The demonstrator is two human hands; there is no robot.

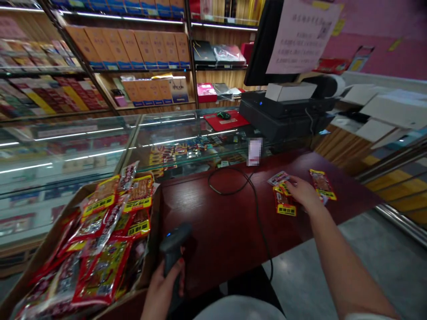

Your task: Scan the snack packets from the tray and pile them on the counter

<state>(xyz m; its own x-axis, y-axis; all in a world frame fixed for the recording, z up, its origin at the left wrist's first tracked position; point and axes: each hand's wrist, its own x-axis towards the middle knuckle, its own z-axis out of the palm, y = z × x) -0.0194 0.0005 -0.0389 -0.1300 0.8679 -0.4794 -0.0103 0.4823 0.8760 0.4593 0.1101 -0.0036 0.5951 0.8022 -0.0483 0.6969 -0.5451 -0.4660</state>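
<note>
My left hand [164,284], low in the view, is wrapped round the handle of a dark barcode scanner [176,238] with a small blue light. Over on the right, my right hand [303,194] has its fingers closed on the edge of a silvery snack packet [279,178]. Just below it lies a red-and-yellow snack packet [285,208], partly covered by the hand. Another snack packet [322,183] rests to the right of that hand. My right fingertips are partly hidden behind the hand.
A cardboard box [154,231] full of snack packets stands at the left. The scanner-type cable [256,213] loops across the dark red tabletop [213,240]. Behind are a glass display counter [140,129], a black cash drawer [287,115] and a monitor [262,44].
</note>
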